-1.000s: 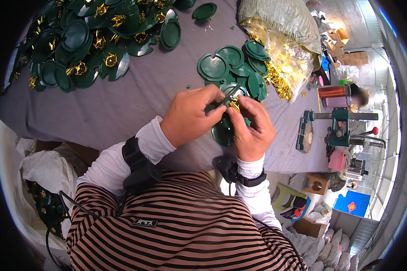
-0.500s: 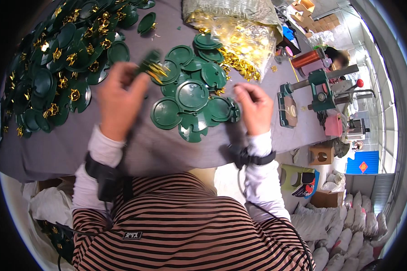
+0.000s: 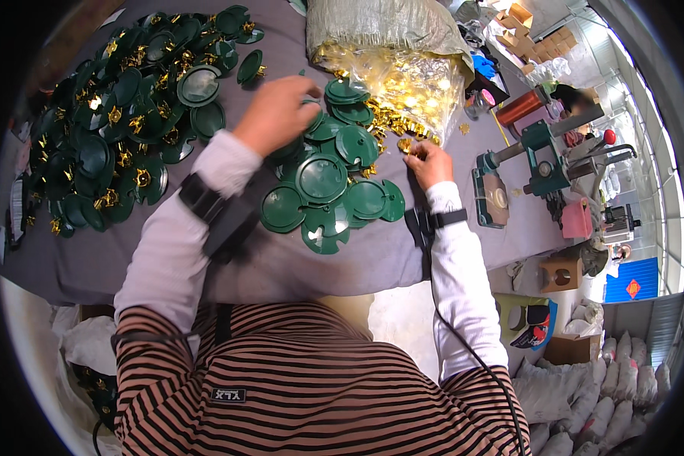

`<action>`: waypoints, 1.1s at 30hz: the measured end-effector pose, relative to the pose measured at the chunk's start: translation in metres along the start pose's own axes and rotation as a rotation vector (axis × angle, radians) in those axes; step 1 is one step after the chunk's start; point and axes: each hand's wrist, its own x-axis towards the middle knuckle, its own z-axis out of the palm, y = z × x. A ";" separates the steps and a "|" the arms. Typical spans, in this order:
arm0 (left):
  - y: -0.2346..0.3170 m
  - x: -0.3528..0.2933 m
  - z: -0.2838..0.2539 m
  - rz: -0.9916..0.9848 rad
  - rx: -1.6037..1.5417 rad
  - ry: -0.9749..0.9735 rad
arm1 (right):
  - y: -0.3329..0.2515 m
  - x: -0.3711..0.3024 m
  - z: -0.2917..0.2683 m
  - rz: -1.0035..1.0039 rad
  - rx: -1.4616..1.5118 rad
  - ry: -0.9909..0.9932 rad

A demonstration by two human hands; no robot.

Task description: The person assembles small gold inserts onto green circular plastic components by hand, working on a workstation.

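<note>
My left hand [image 3: 277,114] reaches over the upper left of a loose pile of round green plastic discs [image 3: 321,178]. Its fingers are bent round the edge of one green disc [image 3: 313,120], mostly hidden beneath the hand. Right of the pile, my right hand [image 3: 433,165] pinches a small gold metal piece [image 3: 405,144] between thumb and fingertips. Just beyond it, many similar gold pieces [image 3: 391,121] spill from a clear plastic bag [image 3: 422,76].
A big heap of green discs with gold pieces [image 3: 121,114] covers the table's left side. On the right stands a green hand press [image 3: 539,156] with a red-knobbed lever. A woven sack [image 3: 384,23] lies at the back. Full white sacks [image 3: 585,395] crowd the floor.
My left hand has let go of the green disc with gold prongs and moved right to the disc pile. My right hand has moved slightly away from me and now holds a gold piece.
</note>
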 end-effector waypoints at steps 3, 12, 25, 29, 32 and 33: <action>-0.012 0.032 0.045 0.050 0.039 -0.056 | -0.002 -0.026 -0.001 -0.194 0.015 0.095; -0.014 0.076 0.087 -0.078 0.213 -0.178 | 0.012 -0.039 0.018 0.044 0.622 0.173; 0.017 -0.064 -0.029 -0.197 -0.263 -0.166 | 0.020 -0.043 -0.003 0.079 1.169 0.327; 0.023 -0.070 -0.029 -0.552 -0.705 -0.135 | 0.012 -0.047 -0.004 0.125 0.950 0.439; 0.015 -0.079 -0.036 -0.610 -0.828 -0.070 | -0.038 -0.067 -0.021 0.082 1.015 0.417; 0.011 -0.080 -0.037 -0.515 -0.638 -0.058 | -0.049 -0.074 -0.022 0.082 1.014 0.417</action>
